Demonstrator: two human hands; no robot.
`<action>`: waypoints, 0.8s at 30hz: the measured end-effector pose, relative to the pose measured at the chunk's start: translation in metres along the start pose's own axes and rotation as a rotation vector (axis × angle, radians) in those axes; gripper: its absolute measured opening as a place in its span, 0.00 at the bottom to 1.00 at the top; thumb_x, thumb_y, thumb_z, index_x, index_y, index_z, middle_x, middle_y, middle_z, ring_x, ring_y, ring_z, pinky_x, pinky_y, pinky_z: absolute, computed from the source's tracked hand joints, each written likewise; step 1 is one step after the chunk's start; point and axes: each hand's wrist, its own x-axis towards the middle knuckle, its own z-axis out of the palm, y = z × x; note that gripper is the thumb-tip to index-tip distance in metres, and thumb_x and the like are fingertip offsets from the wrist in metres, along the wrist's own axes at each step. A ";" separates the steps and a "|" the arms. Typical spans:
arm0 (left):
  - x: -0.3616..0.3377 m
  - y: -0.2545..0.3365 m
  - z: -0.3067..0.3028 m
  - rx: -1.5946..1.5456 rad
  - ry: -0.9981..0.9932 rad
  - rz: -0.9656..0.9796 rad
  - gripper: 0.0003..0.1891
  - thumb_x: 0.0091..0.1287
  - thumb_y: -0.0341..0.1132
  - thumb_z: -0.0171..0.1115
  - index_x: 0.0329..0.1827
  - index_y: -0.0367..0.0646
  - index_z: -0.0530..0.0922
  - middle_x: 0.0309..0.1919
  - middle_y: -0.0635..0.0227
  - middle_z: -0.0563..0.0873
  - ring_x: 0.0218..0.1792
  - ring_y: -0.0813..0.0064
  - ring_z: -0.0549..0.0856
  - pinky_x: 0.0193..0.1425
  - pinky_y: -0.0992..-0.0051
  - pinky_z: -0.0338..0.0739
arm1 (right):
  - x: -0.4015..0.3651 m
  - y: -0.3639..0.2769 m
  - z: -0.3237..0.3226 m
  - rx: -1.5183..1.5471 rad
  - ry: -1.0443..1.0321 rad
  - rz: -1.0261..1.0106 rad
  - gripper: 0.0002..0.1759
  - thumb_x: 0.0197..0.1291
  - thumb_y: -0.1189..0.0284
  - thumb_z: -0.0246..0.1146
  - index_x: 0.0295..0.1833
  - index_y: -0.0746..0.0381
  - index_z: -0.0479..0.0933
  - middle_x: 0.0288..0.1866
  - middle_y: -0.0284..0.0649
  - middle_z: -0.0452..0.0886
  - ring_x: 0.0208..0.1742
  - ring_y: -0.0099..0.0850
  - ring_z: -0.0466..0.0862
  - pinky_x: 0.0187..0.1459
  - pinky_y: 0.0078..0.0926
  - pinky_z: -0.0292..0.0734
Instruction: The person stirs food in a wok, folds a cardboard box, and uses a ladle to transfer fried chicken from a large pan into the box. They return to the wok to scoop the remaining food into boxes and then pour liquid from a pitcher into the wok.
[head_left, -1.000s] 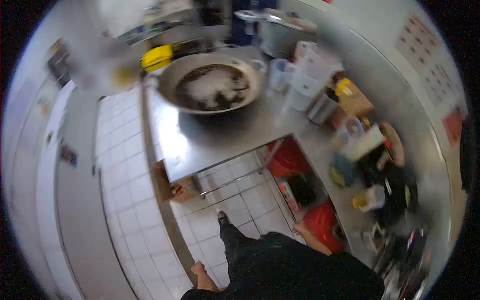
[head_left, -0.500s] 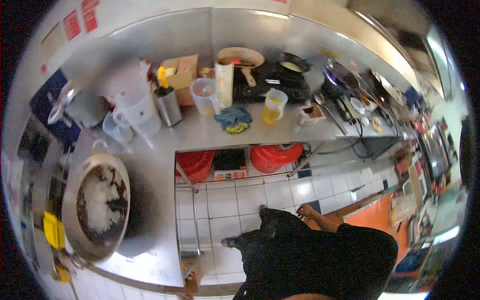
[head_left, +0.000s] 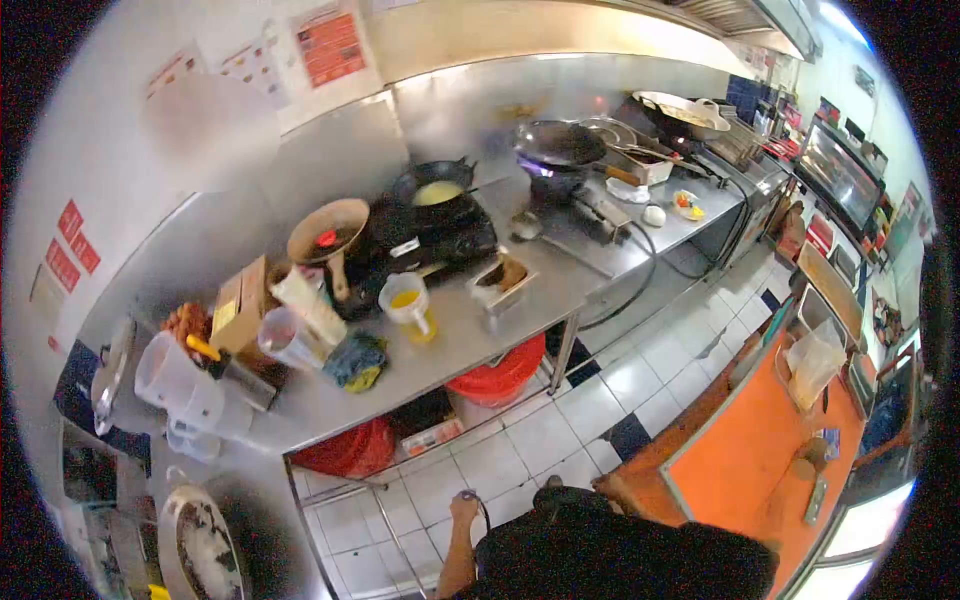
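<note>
My left hand (head_left: pixel 465 505) hangs low over the tiled floor, in front of the steel counter (head_left: pixel 400 372). Its fingers are curled around something small and dark, with a thin dark loop or cord beside it; I cannot make out what it is. At the edge of my black shirt (head_left: pixel 620 550), a brownish patch may be part of my right hand, but its fingers are hidden. On the counter nearest my left hand are a jug of yellow liquid (head_left: pixel 407 305), a blue-green cloth (head_left: pixel 355 360) and a metal tray with brown contents (head_left: pixel 502 282).
A wok (head_left: pixel 560 145) sits over a lit burner, with a ladle (head_left: pixel 560 245) nearby. A pan (head_left: pixel 438 190) rests on a black stove. Red tubs (head_left: pixel 500 372) stand under the counter. An orange-topped table (head_left: pixel 740 450) is on my right. A large pot (head_left: pixel 200 540) stands at lower left.
My view has swung to the right, bringing the wok and orange table further in. My left hand now shows plainly beside my body; my right hand, visible before, is mostly hidden.
</note>
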 end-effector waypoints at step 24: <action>0.190 0.194 0.136 0.836 -0.303 0.548 0.13 0.58 0.48 0.60 0.34 0.50 0.84 0.32 0.63 0.87 0.34 0.59 0.87 0.36 0.61 0.82 | 0.331 -0.495 -0.541 -0.743 1.038 -0.672 0.17 0.59 0.59 0.62 0.40 0.63 0.79 0.33 0.48 0.83 0.33 0.46 0.83 0.35 0.41 0.76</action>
